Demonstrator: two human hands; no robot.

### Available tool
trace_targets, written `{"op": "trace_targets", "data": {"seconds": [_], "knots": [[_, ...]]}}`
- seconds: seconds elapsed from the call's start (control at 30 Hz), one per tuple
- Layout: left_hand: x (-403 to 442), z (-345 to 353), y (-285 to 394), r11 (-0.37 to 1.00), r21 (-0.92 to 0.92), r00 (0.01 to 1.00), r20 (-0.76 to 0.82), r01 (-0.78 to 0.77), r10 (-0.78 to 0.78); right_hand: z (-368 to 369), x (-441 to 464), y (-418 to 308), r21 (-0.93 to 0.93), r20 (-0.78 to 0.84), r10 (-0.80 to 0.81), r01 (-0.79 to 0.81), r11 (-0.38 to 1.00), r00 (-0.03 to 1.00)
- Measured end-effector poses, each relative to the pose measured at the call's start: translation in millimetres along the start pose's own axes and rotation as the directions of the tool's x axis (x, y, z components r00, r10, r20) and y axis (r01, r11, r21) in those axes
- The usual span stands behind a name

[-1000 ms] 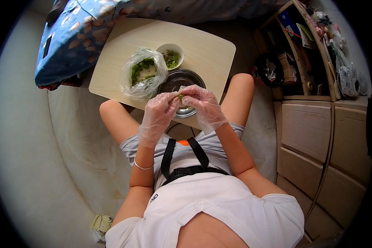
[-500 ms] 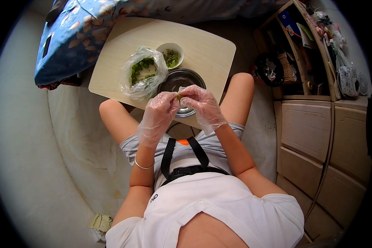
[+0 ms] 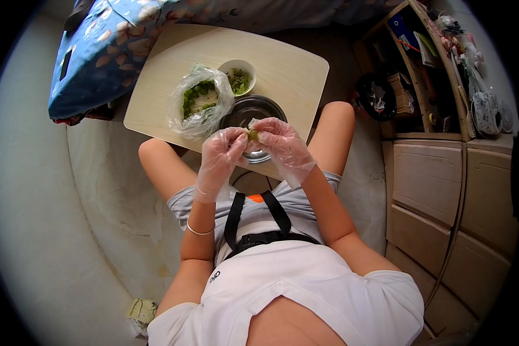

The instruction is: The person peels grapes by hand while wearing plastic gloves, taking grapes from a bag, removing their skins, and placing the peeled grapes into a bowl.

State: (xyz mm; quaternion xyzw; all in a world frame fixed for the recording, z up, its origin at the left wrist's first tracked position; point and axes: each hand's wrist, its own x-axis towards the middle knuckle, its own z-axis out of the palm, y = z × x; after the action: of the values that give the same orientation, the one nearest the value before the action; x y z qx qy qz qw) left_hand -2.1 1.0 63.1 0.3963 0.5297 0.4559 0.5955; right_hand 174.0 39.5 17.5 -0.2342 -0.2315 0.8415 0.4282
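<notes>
Both hands wear clear plastic gloves and meet over the near rim of a steel bowl (image 3: pixel 274 106). Between their fingertips is a small round green fruit (image 3: pixel 253 135), grape-like in look. My left hand (image 3: pixel 222 151) pinches it from the left, fingers closed. My right hand (image 3: pixel 279 143) grips its other side with thumb and fingers, also closed. The hands partly hide the bowl. Beyond my left hand lies an open clear plastic bag (image 3: pixel 177 109) with several green pieces inside. A white bowl (image 3: pixel 249 67) behind it holds green scraps.
These things stand on a pale wooden table (image 3: pixel 288 69) in front of my knees. A flower-patterned blue cloth (image 3: pixel 98 69) hangs at the far left. To the right are a wooden shelf (image 3: pixel 415 63), a black-lined bin (image 3: pixel 375 95) and cabinet drawers (image 3: pixel 427 173).
My fingers have shifted around the green fruit, which now shows more plainly between them. My left hand has turned slightly. The bag and bowls have stayed in place.
</notes>
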Motion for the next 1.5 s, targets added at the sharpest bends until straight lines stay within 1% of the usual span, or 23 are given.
{"op": "trace_targets", "data": {"seconds": [0.17,0.23,0.27,0.33,0.37,0.43,0.53,0.6,0.63,0.7,0.77,0.9,0.93,1.0,1.03,1.1,1.13,1.2,1.23,1.3,1.33,1.4,1.5], "knots": [[1,3,-3,0.975,0.19,0.991,-0.042,-0.118,0.128,-3,2,4,-0.132,-0.004,-0.068,0.067,0.989,0.998],[4,0,-6,0.84,0.47,0.95,-0.007,-0.271,0.311,-1,1,3,-0.151,-0.005,-0.058,0.057,0.987,0.998],[5,-1,-7,0.84,0.47,0.951,-0.007,-0.271,0.31,-1,1,3,-0.153,-0.011,-0.043,0.041,0.987,0.999],[4,1,-2,0.726,0.602,0.919,0.034,-0.333,0.394,1,0,2,-0.155,-0.016,-0.028,0.025,0.988,0.999],[3,3,1,0.726,0.602,0.919,0.034,-0.333,0.394,2,0,1,-0.156,-0.033,-0.003,-0.002,0.988,0.999],[1,6,5,0.861,0.474,0.969,-0.055,-0.185,0.239,3,-1,1,-0.156,-0.052,0.023,-0.031,0.987,0.998],[3,5,-4,0.892,0.401,0.963,-0.07,-0.211,0.259,9,-2,2,-0.304,-0.042,-0.035,0.021,0.952,0.998],[3,4,-6,0.882,0.421,0.962,-0.069,-0.213,0.265,18,-5,1,-0.631,0.028,-0.246,0.208,0.748,0.969],[3,4,-7,0.871,0.441,0.96,-0.067,-0.216,0.272,20,-5,1,-0.631,0.027,-0.246,0.207,0.748,0.969],[6,2,-9,0.845,0.47,0.95,-0.04,-0.257,0.311,22,-4,0,-0.805,0.139,-0.367,0.321,0.5,0.92],[5,2,-9,0.814,0.499,0.937,-0.014,-0.297,0.35,23,-5,0,-0.821,0.148,-0.385,0.33,0.465,0.911],[3,1,-3,0.907,0.38,0.981,0.008,-0.184,0.195,22,-4,0,-0.854,0.155,-0.393,0.324,0.408,0.906],[4,0,-5,0.943,0.31,0.993,0.017,-0.12,0.121,22,-3,-1,-0.854,0.155,-0.394,0.323,0.408,0.906],[4,-1,-6,0.969,0.235,0.997,0.039,-0.071,0.063,22,-3,-1,-0.777,-0.001,-0.28,0.175,0.605,0.96],[5,-2,-7,0.987,0.16,0.998,0.063,-0.018,0.008,23,-3,-2,-0.777,-0.002,-0.28,0.175,0.605,0.96],[7,-4,-11,0.998,0.064,0.996,0.083,0.023,-0.028,26,-3,-5,-0.618,-0.087,-0.135,0.052,0.784,0.987],[7,-5,-13,0.997,-0.031,0.992,0.106,0.067,-0.063,25,-2,-6,-0.618,-0.087,-0.134,0.052,0.785,0.987],[9,-9,-13,0.988,-0.117,0.986,0.149,0.099,-0.081,18,-1,-8,-0.428,-0.106,0.021,-0.065,0.901,0.994],[10,-12,-12,0.971,-0.199,0.977,0.193,0.134,-0.095,15,1,-10,-0.428,-0.106,0.021,-0.065,0.901,0.994],[12,-15,-12,0.972,-0.188,0.976,0.192,0.14,-0.104,9,3,-10,-0.289,-0.066,0.132,-0.145,0.946,0.989],[13,-17,-11,0.973,-0.176,0.975,0.189,0.146,-0.112,7,3,-9,-0.288,-0.066,0.132,-0.145,0.946,0.989],[15,-21,-14,0.97,-0.19,0.978,0.174,0.149,-0.116,4,3,-7,-0.127,-0.087,0.15,-0.16,0.979,0.985],[17,-24,-15,0.969,-0.207,0.987,0.107,0.138,-0.117,-2,3,-6,-0.094,-0.084,0.153,-0.161,0.983,0.985]]}}
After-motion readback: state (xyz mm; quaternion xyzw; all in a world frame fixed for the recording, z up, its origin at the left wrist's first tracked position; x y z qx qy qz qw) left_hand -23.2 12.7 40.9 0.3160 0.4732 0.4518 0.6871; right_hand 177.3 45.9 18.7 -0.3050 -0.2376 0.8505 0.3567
